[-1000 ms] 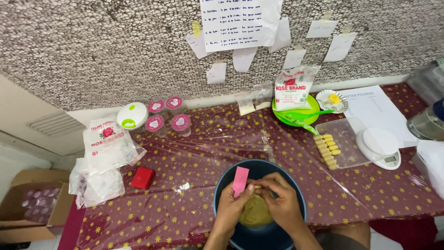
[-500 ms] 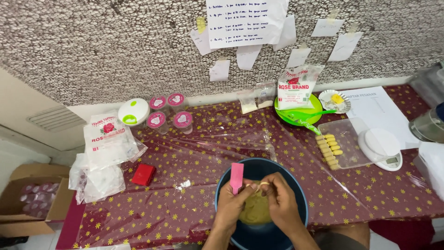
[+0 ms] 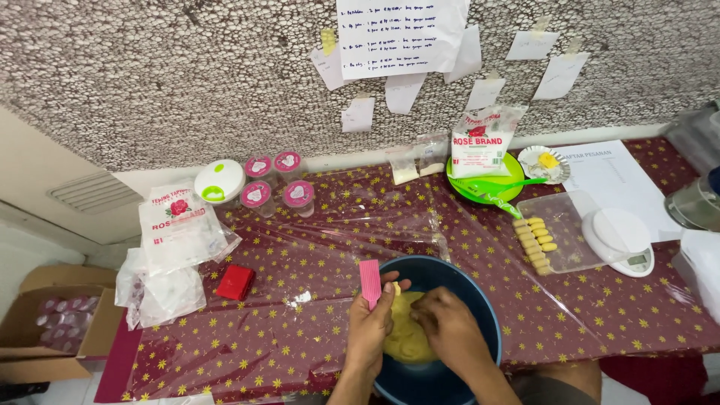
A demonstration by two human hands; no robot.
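A dark blue bowl (image 3: 480, 300) stands at the table's near edge with pale yellow dough (image 3: 405, 337) inside. My left hand (image 3: 371, 326) holds a pink ridged scraper (image 3: 370, 283) upright over the bowl's left rim, fingertips touching the dough. My right hand (image 3: 450, 330) rests in the bowl, its fingers closed on the dough. To the right, a clear plastic tray (image 3: 574, 232) carries a column of several small yellow dough pieces (image 3: 534, 236).
A white kitchen scale (image 3: 619, 240) stands beside the tray. At the back are a flour bag (image 3: 480, 142) on a green plate (image 3: 510, 187), several pink-lidded jars (image 3: 274, 184) and a white-green lid (image 3: 219, 182). Flour bags (image 3: 176, 225), a red box (image 3: 235, 282) and a cardboard box (image 3: 52, 322) lie left.
Both hands stay in the bowl working the dough. My view has shifted slightly; the scraper remains upright in my left hand.
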